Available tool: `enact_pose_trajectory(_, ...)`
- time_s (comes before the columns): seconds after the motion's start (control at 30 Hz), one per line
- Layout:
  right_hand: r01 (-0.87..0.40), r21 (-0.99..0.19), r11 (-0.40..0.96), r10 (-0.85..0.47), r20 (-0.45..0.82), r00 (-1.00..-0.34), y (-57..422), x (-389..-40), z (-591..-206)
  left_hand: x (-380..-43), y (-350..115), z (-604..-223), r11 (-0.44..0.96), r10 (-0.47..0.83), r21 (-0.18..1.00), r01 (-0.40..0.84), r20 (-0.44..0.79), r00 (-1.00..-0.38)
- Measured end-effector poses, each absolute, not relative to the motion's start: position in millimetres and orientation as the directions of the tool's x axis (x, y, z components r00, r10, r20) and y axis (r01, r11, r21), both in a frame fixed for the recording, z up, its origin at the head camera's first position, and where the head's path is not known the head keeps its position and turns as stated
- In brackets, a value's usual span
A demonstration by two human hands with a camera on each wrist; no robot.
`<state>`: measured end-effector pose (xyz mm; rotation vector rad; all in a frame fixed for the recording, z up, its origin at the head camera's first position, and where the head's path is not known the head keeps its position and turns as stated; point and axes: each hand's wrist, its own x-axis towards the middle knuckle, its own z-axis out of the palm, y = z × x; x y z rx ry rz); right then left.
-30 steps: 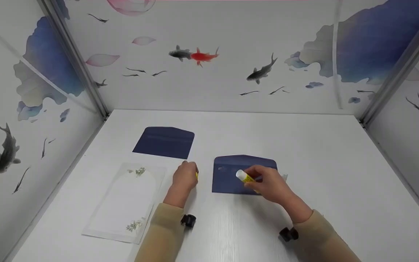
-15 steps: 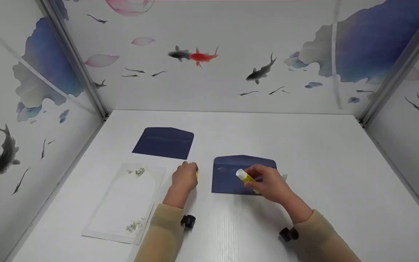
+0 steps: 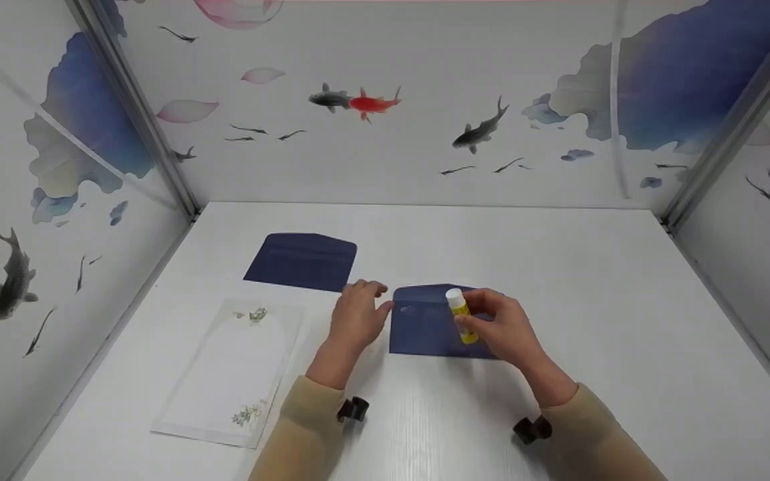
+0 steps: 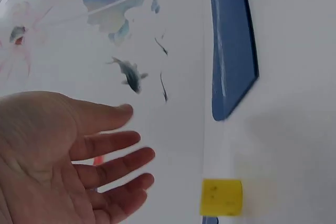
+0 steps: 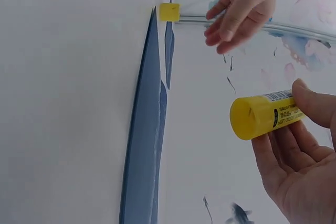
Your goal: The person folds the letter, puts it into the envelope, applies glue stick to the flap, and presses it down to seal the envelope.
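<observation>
My right hand (image 3: 508, 327) pinches a yellow glue stick (image 3: 463, 317), its white tip up, over the nearer dark blue envelope (image 3: 418, 331). The right wrist view shows the yellow base of the glue stick (image 5: 257, 116) between thumb and fingers. My left hand (image 3: 358, 314) is at the left edge of that envelope, fingers loosely spread and holding nothing. A yellow cap (image 4: 222, 198) stands on the table in the left wrist view, apart from the left hand's fingers (image 4: 118, 163); the left hand hides it in the head view.
A second dark blue envelope (image 3: 301, 262) lies farther back, left of centre. At the front left is a white sheet with printed leaves (image 3: 224, 374). White panels painted with fish (image 3: 425, 67) stand round the white table (image 3: 592, 280).
The left hand has let go of the yellow cap, opened and shifted a little right and forward. The right hand has raised the glue stick slightly and turned it more upright.
</observation>
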<state>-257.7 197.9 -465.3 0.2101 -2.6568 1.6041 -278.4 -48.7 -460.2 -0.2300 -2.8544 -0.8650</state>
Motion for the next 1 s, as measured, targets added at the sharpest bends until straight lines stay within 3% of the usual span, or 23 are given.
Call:
enact_pose_trajectory(0.13, -0.102, -0.92, 0.379, -0.05, 0.09, -0.995, 199.3, -256.9, -463.5, -266.0, -25.1, -459.0, 0.65, 0.235, 0.712, 0.267, 0.146, -0.961)
enact_pose_trajectory(0.33, -0.122, -0.954, 0.276, -0.008, 0.125, -0.992, 194.7, -251.6, -463.5, -251.3, 4.3, -468.9, 0.496, 0.342, 0.839, 0.223, 0.047, -0.939)
enact_pose_trajectory(0.67, -0.127, -0.962, 0.241, 0.02, 0.135, -0.991, 182.7, -243.3, -464.3, -247.1, 15.0, -475.5, 0.49, 0.277, 0.864, 0.118, -0.026, -0.96)
enact_pose_trajectory(1.0, -0.164, -0.944, 0.287, 0.003, 0.172, -0.985, 181.6, -244.2, -466.4, -250.1, 12.6, -473.4, 0.499, 0.322, 0.86, 0.109, -0.067, -0.944)
